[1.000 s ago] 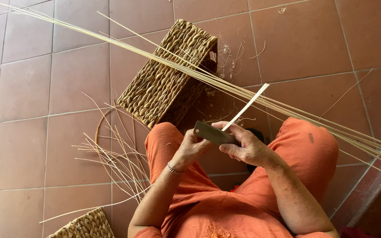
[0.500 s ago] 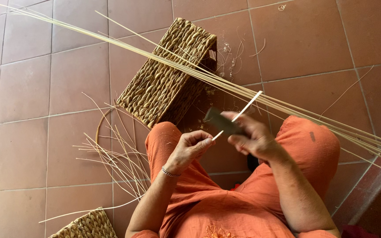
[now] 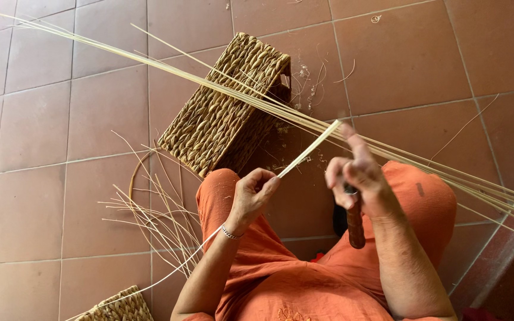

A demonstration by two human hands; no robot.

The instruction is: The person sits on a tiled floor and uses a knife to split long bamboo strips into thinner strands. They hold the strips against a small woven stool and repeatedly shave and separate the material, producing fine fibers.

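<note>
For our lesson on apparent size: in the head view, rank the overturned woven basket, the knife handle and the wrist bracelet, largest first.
1. Woven basket
2. Knife handle
3. Bracelet
Camera distance differs; the order stays clear.

the thin strip [image 3: 307, 151] running up from the left grip [image 3: 251, 193] is pale straw yellow, as are the long canes [image 3: 221, 86] crossing beyond both grips; the woven basket [image 3: 224, 110] above the left grip shows a tan braided pattern; the floor [image 3: 60, 119] is terracotta tile with pale grout lines; the trousers [image 3: 423, 202] under the grips are plain orange; the handle [image 3: 355, 223] in the right grip [image 3: 358, 178] is dark reddish brown
</note>
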